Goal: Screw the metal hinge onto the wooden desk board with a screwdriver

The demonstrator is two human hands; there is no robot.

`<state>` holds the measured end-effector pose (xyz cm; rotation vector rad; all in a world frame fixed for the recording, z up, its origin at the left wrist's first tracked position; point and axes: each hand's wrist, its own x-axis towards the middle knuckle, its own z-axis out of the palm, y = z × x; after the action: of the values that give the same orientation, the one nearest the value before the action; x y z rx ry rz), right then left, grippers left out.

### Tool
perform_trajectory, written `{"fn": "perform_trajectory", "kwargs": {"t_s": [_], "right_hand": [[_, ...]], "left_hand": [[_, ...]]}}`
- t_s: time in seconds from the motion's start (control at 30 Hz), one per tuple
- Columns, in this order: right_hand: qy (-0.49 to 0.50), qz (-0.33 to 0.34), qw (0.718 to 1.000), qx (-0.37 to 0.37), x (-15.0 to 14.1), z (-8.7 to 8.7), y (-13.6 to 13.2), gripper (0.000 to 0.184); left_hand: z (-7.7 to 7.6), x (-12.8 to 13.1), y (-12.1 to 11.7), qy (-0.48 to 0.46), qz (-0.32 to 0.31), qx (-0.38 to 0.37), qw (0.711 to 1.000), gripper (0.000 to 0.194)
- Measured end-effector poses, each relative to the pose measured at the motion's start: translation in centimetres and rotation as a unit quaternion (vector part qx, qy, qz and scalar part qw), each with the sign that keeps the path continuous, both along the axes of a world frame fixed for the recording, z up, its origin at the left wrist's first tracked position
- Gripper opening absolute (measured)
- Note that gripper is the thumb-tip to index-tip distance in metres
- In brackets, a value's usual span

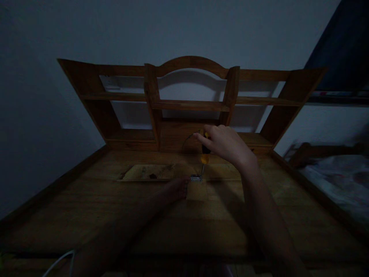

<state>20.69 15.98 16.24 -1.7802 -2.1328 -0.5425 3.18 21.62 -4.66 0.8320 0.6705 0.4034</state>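
Observation:
My right hand (227, 144) grips a screwdriver (205, 156) with a black and yellow handle, held upright. Its shaft points down onto a small metal hinge (195, 177) at the edge of a shallow recess in the wooden desk top (86, 207). My left hand (178, 188) rests flat on the desk just left of the hinge, touching a small pale wooden block (196, 191) under it. The scene is dim, so fine detail of the hinge is hard to see.
A wooden hutch (190, 104) with shelves and an arched top stands at the back of the desk against a white wall. A white cable (59, 261) lies at the near left edge. A bed (337, 177) sits to the right.

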Motion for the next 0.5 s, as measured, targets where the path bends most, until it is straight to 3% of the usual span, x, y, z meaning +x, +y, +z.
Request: {"fn": "perform_trajectory", "kwargs": {"t_s": [0.2,0.5], "right_hand": [[0.006,0.004,1.000,-0.001,0.0,-0.1,0.0,0.050],[0.000,0.009,1.000,0.005,0.1,-0.1,0.1,0.049]], "left_hand": [[-0.7,0.2,0.6,0.006,0.012,-0.036,0.999,0.016],[0.9,0.2,-0.3,0.028,0.024,-0.028,0.999,0.019]]}}
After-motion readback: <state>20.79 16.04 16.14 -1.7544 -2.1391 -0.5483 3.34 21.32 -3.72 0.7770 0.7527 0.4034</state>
